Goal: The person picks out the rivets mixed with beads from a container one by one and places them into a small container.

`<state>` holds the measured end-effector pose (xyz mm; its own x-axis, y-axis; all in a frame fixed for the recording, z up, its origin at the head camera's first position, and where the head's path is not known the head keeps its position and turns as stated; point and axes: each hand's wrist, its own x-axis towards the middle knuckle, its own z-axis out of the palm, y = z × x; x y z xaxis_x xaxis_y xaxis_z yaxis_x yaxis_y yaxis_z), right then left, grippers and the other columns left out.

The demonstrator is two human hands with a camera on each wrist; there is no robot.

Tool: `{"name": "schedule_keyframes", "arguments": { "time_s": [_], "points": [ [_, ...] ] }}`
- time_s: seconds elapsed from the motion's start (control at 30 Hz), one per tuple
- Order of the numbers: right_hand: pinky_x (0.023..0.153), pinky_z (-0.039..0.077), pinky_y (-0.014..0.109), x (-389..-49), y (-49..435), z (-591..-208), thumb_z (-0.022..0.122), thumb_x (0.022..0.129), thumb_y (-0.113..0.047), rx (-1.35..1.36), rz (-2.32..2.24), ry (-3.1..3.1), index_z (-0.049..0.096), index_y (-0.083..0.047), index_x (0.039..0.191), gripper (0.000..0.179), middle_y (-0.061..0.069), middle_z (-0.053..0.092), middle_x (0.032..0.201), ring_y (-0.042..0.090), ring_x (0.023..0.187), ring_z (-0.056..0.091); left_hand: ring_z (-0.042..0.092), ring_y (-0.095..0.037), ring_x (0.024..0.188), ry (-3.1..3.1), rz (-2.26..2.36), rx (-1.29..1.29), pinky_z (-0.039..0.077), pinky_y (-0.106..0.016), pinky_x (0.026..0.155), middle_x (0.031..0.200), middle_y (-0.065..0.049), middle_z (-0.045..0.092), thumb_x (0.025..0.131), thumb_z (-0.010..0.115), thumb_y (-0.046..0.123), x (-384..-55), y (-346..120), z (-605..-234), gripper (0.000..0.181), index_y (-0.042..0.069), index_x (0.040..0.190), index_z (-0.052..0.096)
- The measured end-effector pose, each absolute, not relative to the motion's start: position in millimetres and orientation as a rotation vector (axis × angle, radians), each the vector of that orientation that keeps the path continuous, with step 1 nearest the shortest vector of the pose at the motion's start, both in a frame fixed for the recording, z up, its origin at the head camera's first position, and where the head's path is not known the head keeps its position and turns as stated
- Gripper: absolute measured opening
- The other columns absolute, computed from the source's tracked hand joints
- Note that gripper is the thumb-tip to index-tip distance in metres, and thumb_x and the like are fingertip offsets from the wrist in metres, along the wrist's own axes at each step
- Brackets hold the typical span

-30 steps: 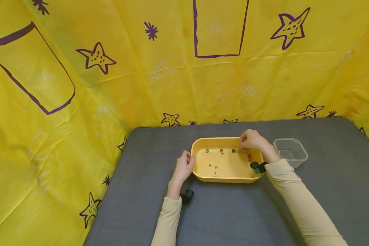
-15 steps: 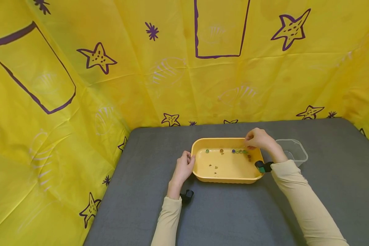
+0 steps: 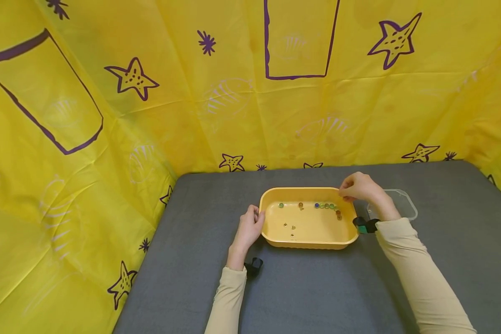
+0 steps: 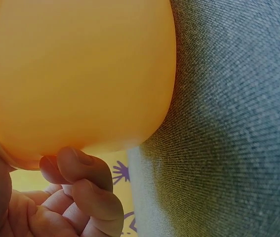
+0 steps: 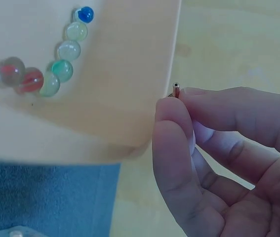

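My left hand (image 3: pixel 250 226) holds the left rim of a shallow yellow tub (image 3: pixel 309 243), with the thumb inside and curled fingers against the outside in the left wrist view. At the tub's far right corner, my right hand (image 3: pixel 364 191) pinches a tiny gold-coloured metal piece (image 5: pixel 176 89) between thumb and forefinger. Its exact kind is too small to tell. Inside the tub, several glass marbles (image 5: pixel 69 50) lie in a curved row near the right end: blue, greenish and reddish. A green marble (image 3: pixel 281 205) and an amber marble (image 3: pixel 300 204) lie farther left.
Several tiny gold pieces (image 3: pixel 293 227) are scattered on the tub's floor. A clear plastic box (image 3: pixel 410 214) stands to the right, partly behind my right wrist. The grey table (image 3: pixel 300 287) meets a yellow patterned cloth (image 3: pixel 234 116) at the back and left.
My right hand has moved right, from over the marbles to the tub's far right corner, uncovering the greenish and reddish marbles. The left hand has stayed on the rim.
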<state>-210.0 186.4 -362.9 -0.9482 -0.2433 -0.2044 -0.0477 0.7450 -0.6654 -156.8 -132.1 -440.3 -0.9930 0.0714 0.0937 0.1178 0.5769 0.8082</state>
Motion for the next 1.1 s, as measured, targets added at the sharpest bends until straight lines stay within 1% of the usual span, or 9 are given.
{"name": "schedule_keyframes", "arguments": {
  "time_s": [0.23, 0.37, 0.5, 0.63, 0.87, 1.1],
  "points": [
    [0.069, 0.052, 0.04, -208, 193, -362, 0.062, 0.084, -0.008, -0.187, -1.037, 2.654, 0.066, 0.008, 0.088, 0.018, 0.005, 0.065, 0.069, 0.019, 0.066, 0.064, 0.042, -0.012, 0.052, -2.745, -1.41, -0.167, 0.036, -0.023, 0.049, 0.063, -0.001, 0.045, 0.094, 0.05, 0.016, -156, -132, -440, 0.016, 0.0, 0.096, 0.049],
    [0.068, 0.051, 0.039, -206, 199, -362, 0.062, 0.083, -0.009, -0.203, -1.034, 2.666, 0.066, 0.007, 0.086, 0.017, 0.004, 0.065, 0.067, 0.021, 0.065, 0.063, 0.042, -0.012, 0.052, -2.747, -1.404, -0.167, 0.036, -0.023, 0.049, 0.062, -0.001, 0.045, 0.094, 0.051, 0.016, -156, -131, -440, 0.017, 0.0, 0.096, 0.049],
    [0.068, 0.05, 0.04, -205, 205, -361, 0.062, 0.084, -0.009, -0.215, -1.037, 2.674, 0.067, 0.007, 0.085, 0.017, 0.003, 0.064, 0.065, 0.019, 0.064, 0.061, 0.042, -0.012, 0.052, -2.739, -1.405, -0.173, 0.036, -0.023, 0.049, 0.063, -0.002, 0.045, 0.094, 0.051, 0.016, -155, -132, -440, 0.017, 0.0, 0.096, 0.049],
    [0.068, 0.051, 0.041, -203, 209, -359, 0.06, 0.084, -0.009, -0.22, -1.042, 2.675, 0.066, 0.007, 0.086, 0.017, 0.004, 0.065, 0.066, 0.019, 0.064, 0.062, 0.041, -0.011, 0.051, -2.721, -1.403, -0.188, 0.036, -0.023, 0.049, 0.062, -0.003, 0.046, 0.094, 0.051, 0.016, -156, -132, -441, 0.017, -0.001, 0.096, 0.049],
    [0.066, 0.052, 0.039, -200, 215, -356, 0.06, 0.084, -0.008, -0.227, -1.046, 2.66, 0.064, 0.01, 0.089, 0.02, 0.005, 0.065, 0.069, 0.023, 0.066, 0.063, 0.042, -0.011, 0.051, -2.715, -1.405, -0.193, 0.036, -0.024, 0.049, 0.062, -0.003, 0.046, 0.094, 0.051, 0.016, -155, -132, -439, 0.017, -0.001, 0.096, 0.049],
    [0.066, 0.052, 0.038, -199, 221, -356, 0.061, 0.084, -0.008, -0.198, -1.046, 2.665, 0.064, 0.01, 0.089, 0.019, 0.005, 0.064, 0.069, 0.023, 0.066, 0.063, 0.042, -0.012, 0.053, -2.739, -1.4, -0.167, 0.037, -0.024, 0.049, 0.063, -0.003, 0.047, 0.094, 0.051, 0.017, -155, -131, -439, 0.017, 0.0, 0.096, 0.049]
  ]
}}
